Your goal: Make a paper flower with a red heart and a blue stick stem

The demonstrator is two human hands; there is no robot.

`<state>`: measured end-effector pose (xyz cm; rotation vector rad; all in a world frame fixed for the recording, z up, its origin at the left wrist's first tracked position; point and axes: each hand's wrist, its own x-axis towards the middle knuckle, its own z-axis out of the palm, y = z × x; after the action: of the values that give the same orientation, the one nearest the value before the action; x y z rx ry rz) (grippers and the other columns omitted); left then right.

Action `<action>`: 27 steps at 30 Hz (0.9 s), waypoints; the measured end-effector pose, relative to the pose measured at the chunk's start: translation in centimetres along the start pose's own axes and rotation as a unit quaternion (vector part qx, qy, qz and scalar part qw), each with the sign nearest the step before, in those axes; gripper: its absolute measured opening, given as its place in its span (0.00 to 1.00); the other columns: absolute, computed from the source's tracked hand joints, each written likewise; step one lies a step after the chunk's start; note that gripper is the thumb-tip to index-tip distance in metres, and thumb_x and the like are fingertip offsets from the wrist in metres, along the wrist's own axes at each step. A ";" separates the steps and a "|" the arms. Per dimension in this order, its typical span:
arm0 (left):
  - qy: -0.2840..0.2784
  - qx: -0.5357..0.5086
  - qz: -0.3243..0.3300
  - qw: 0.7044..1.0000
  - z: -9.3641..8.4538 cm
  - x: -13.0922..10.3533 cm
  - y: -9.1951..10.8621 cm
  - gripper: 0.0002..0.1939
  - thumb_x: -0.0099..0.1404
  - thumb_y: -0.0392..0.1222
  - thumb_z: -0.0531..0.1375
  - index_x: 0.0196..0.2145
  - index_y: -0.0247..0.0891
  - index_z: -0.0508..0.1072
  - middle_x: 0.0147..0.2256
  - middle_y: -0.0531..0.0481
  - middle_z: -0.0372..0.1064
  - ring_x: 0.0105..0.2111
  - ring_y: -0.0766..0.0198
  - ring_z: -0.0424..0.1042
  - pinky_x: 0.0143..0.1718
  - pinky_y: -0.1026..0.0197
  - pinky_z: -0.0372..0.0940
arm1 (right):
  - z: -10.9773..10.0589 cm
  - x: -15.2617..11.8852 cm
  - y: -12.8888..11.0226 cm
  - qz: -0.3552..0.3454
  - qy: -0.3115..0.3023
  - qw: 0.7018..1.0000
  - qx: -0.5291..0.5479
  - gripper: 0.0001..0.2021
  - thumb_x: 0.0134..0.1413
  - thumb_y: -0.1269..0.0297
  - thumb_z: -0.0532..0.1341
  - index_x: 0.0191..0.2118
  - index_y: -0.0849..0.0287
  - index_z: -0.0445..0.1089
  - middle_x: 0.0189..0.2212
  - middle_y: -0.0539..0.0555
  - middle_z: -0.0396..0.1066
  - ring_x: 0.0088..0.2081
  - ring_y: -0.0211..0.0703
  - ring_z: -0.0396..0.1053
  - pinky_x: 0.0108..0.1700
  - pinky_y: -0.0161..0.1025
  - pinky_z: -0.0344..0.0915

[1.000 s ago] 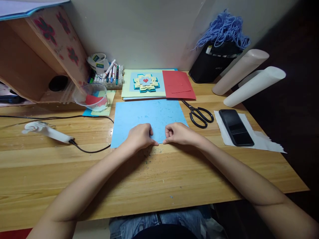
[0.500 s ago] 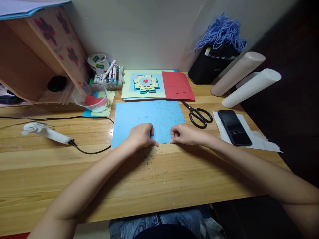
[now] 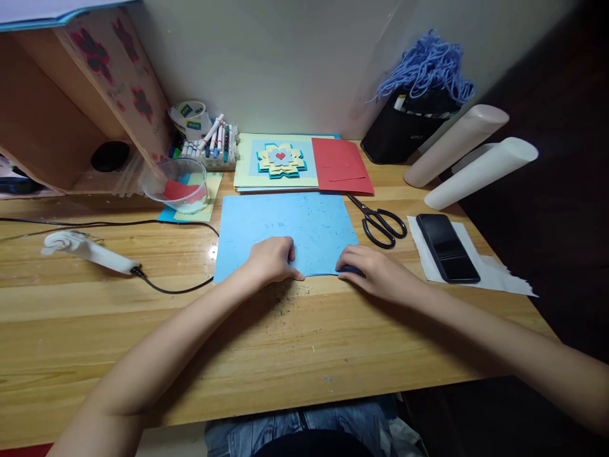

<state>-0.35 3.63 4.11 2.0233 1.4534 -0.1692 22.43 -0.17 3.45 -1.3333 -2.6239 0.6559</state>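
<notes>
A light blue sheet (image 3: 285, 216) lies flat on the wooden table, with small darker bits scattered over it. At its near edge my left hand (image 3: 273, 259) is closed, thumb and curled fingers on the paper's border. Toward the near right corner, my right hand (image 3: 373, 270) curls over the same edge, its thumb apart from the fingers and a dark patch between them. Beyond the sheet rests a layered paper flower (image 3: 282, 160) with a red heart, on pale yellow and blue paper, beside a red sheet (image 3: 340, 165). Black-handled scissors (image 3: 378, 222) lie to the right.
At left are a white glue gun (image 3: 90, 251) with its cord, a clear bowl (image 3: 176, 184) and a box of markers (image 3: 216, 143). A phone (image 3: 447, 247) on white paper, white rolls (image 3: 480, 174) and a black holder (image 3: 404, 127) with blue yarn stand or lie at right.
My right hand has slid right along the sheet's near edge, and its fingers have opened out from a tight pinch. My left hand has stayed in place. The view has shifted slightly.
</notes>
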 end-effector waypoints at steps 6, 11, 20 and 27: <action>-0.039 -0.030 0.096 0.994 0.6 -0.5 1.2 0.12 0.51 0.49 0.62 0.32 0.39 0.72 0.32 0.51 0.71 0.31 0.63 0.67 0.27 0.64 0.55 | 0.7 -0.3 0.1 0.030 0.054 0.996 0.058 0.05 0.54 0.69 0.56 0.29 0.59 0.66 0.30 0.54 0.68 0.34 0.41 0.65 0.38 0.37 0.60; 0.008 -0.048 0.130 0.990 2.1 0.8 3.4 0.10 0.53 0.48 0.61 0.31 0.40 0.73 0.30 0.52 0.72 0.29 0.64 0.67 0.26 0.65 0.54 | 0.5 0.6 0.4 0.086 0.021 0.993 0.084 0.04 0.49 0.67 0.59 0.26 0.58 0.68 0.27 0.52 0.68 0.31 0.40 0.65 0.34 0.35 0.59; 0.016 -0.007 0.070 0.997 1.9 3.0 5.1 0.10 0.47 0.43 0.65 0.29 0.41 0.73 0.29 0.54 0.72 0.28 0.65 0.68 0.24 0.65 0.53 | 0.8 0.5 1.1 0.109 0.037 0.983 0.141 0.04 0.48 0.65 0.59 0.27 0.58 0.68 0.27 0.51 0.68 0.31 0.39 0.65 0.33 0.35 0.59; -0.030 -0.024 0.067 0.997 1.8 3.2 5.1 0.10 0.48 0.43 0.62 0.30 0.41 0.72 0.30 0.53 0.71 0.28 0.65 0.67 0.25 0.65 0.54 | -0.2 -0.3 2.3 0.054 0.047 0.985 0.154 0.04 0.47 0.64 0.62 0.29 0.59 0.69 0.29 0.51 0.67 0.32 0.38 0.64 0.34 0.34 0.59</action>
<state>5.88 4.28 3.37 2.0504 1.2690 -0.1375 24.34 0.84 2.68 -1.3771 -2.2736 0.9438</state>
